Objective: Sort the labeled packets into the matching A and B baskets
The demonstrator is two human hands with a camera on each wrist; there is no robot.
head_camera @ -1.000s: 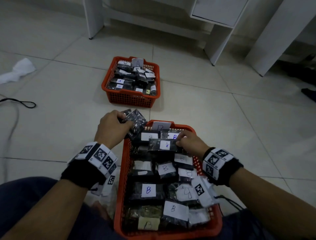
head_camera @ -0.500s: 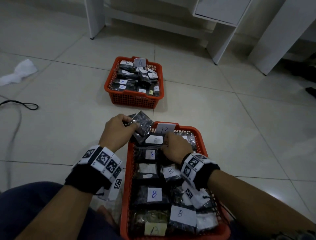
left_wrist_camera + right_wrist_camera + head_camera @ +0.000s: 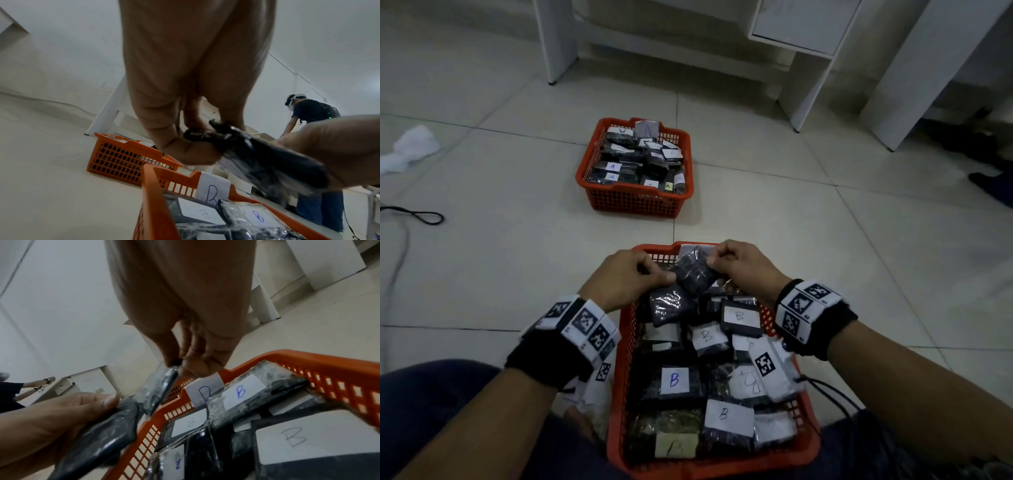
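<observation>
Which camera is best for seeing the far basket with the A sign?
The head view: the far basket shows whole, with its A sign and packets. The left wrist view shows only its side wall. The right wrist view doesn't show it.

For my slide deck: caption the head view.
Both hands, left and right, pinch dark packets above the near B basket; the A basket sits beyond.

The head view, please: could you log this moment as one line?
stage: sorting | left hand: grips dark packets | right hand: pinches top packet | location: over B basket | label: hidden
</observation>
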